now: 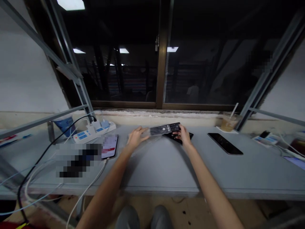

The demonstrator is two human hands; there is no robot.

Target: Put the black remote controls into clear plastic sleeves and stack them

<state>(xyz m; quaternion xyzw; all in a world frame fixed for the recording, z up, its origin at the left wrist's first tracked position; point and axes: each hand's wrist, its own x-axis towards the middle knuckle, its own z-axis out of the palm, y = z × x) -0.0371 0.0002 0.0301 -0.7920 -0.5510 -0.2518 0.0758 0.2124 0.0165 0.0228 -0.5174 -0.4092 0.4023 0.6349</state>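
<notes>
A black remote control (174, 127) with several buttons is held level above the grey table, its keypad facing up. Clear plastic, looking like a bag (152, 130), seems to cover its left part, which appears hazier than the right end. My left hand (136, 137) is closed at the left end, its fingers and thumb on the plastic. On the right end, my right hand (185, 135) grips the remote between thumb and fingers. Beneath that hand, a dark flat thing (191, 136) lies on the table, mostly covered, so its kind is unclear.
On the left are a phone (110, 146) with a lit screen, a white power strip (83, 136) with chargers, trailing cables and a blue cup (64, 125). To the right lie a dark phone (225, 143) and a drink cup with a straw (229, 123). Metal frame posts flank the table.
</notes>
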